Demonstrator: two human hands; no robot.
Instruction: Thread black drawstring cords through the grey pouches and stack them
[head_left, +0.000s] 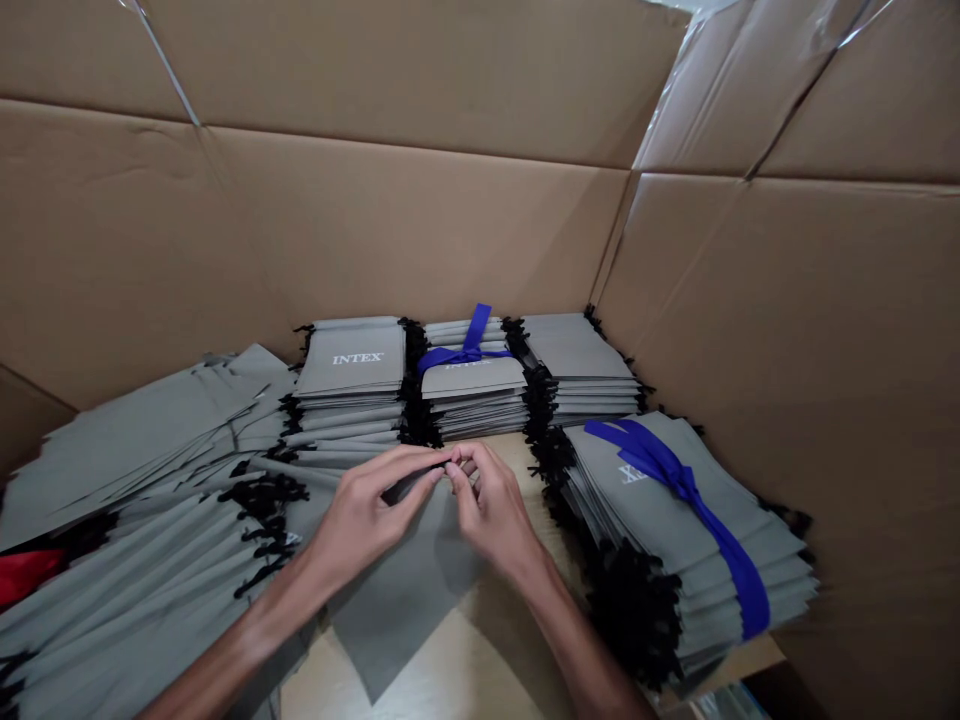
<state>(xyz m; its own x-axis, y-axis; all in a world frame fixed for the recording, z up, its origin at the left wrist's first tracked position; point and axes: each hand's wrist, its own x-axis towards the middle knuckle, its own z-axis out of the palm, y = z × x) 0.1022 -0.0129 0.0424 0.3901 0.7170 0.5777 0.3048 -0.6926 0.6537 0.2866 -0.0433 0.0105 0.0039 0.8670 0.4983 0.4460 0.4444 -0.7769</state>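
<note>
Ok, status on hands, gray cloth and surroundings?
Left hand and right hand pinching gray cloth at its top edge. Cloth's lower corner pointing toward wearer. Blue-tied bundle close on the right.

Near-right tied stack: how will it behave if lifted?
The stack will probably flex and splay at its ends, since its thin grey layers already fan unevenly. The blue ribbon across it should limit sliding, though likely not stop it. Black tufts bunched along its left side might snag.
</note>
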